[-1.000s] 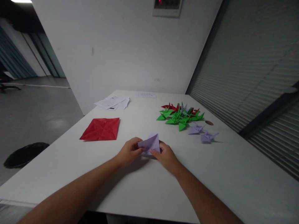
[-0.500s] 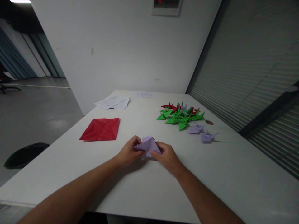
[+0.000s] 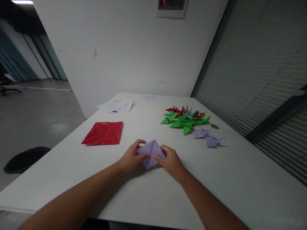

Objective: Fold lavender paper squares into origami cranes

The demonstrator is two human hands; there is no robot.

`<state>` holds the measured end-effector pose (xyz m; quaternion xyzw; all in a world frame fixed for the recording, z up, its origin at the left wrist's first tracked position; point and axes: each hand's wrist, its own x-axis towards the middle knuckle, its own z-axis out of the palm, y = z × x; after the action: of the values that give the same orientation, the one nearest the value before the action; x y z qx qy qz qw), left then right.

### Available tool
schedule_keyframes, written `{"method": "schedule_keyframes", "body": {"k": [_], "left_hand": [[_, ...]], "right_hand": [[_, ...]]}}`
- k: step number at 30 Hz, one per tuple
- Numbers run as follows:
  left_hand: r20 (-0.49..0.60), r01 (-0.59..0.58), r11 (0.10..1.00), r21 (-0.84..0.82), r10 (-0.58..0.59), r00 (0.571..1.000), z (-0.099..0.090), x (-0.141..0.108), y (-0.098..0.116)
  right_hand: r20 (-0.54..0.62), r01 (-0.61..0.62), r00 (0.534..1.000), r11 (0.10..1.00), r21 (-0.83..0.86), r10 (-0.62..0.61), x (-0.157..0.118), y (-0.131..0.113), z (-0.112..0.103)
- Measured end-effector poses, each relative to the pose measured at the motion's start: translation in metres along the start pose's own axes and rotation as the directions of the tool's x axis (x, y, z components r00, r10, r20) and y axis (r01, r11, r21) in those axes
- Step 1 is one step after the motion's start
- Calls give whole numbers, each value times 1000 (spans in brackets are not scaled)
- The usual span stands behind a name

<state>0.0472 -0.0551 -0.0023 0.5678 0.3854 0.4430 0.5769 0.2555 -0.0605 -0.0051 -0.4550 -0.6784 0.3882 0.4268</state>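
A folded sheet of lilac origami paper (image 3: 151, 150) is held between my two hands just above the near middle of the table, showing a diamond shape with creases. My left hand (image 3: 133, 156) grips its left side, thumb on the front face and fingers behind. On the right side my right hand (image 3: 170, 159) pinches it the same way, thumb near the middle. The fingers behind the paper are partly hidden. To the left lies a creased red sheet of paper (image 3: 104, 132). Two lilac paper cranes (image 3: 201, 133) stand to the right.
Beyond the lilac cranes is a heap of green paper cranes (image 3: 183, 120), with red cranes (image 3: 178, 110) behind. White printed sheets (image 3: 115, 105) lie at the back left of the white table (image 3: 144, 198). A brown round spot (image 3: 215, 126) is near the blinds (image 3: 254, 83). A black bin (image 3: 26, 159) stands at left.
The lilac paper has gone from a partly raised, bent fold to a flatter diamond, its lower point now showing below my thumbs. Both hands stay in nearly the same place.
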Motion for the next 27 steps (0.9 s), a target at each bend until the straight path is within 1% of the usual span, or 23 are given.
{"method": "schedule_keyframes", "body": {"k": [2, 4, 5, 7, 9, 11, 13, 15, 17, 18, 21, 22, 23, 24, 25, 27], "left_hand": [[-18, -5, 998, 68, 6, 1000, -1, 1, -1], [-18, -5, 991, 135, 8, 1000, -3, 2, -4], [-9, -8, 984, 177, 10, 1000, -4, 3, -6], [13, -32, 947, 318, 29, 999, -5, 4, -9], [28, -99, 861, 499, 98, 995, -6, 4, -12], [60, -200, 729, 655, 214, 975, -6, 4, -12], [114, -283, 589, 758, 306, 945, -6, 2, -10], [197, -344, 467, 814, 335, 921, -7, 1, -8], [315, -430, 387, 816, 325, 892, -9, 1, -5], [388, -488, 361, 795, 316, 866, -10, 1, -4], [593, -651, 331, 683, 270, 759, -13, 5, -2], [639, -685, 332, 648, 253, 727, -14, 6, -2], [671, -708, 336, 622, 237, 702, -15, 8, -2], [690, -720, 341, 605, 226, 687, -16, 9, -2], [699, -725, 345, 595, 224, 680, -16, 9, -2], [696, -724, 359, 588, 230, 680, -18, 9, -2]], "right_hand": [[4, -12, 1000, 996, 90, 11, 1, 4, 1], [24, -48, 999, 988, 148, 45, 1, 8, 2], [33, -73, 997, 986, 149, 69, 1, 10, 2], [37, -124, 992, 987, 104, 121, 1, 12, 1], [23, -169, 985, 985, 19, 168, 1, 12, 0], [3, -215, 976, 973, -80, 216, 0, 9, -1], [-16, -259, 965, 951, -171, 260, -1, 5, -1], [-36, -276, 961, 930, -242, 276, -2, 1, 0], [-55, -266, 964, 912, -314, 262, -2, -2, 1], [-65, -254, 967, 898, -360, 247, -2, -2, 1], [-60, -202, 978, 845, -495, 199, -1, -1, -3], [-31, -170, 983, 840, -515, 180, -1, -1, -6], [14, -137, 986, 854, -502, 167, -1, 0, -11], [80, -87, 987, 883, -462, 139, -1, 0, -16], [135, -32, 986, 905, -425, 98, -1, 0, -21], [243, 63, 970, 927, -370, 30, -2, -1, -31]]}}
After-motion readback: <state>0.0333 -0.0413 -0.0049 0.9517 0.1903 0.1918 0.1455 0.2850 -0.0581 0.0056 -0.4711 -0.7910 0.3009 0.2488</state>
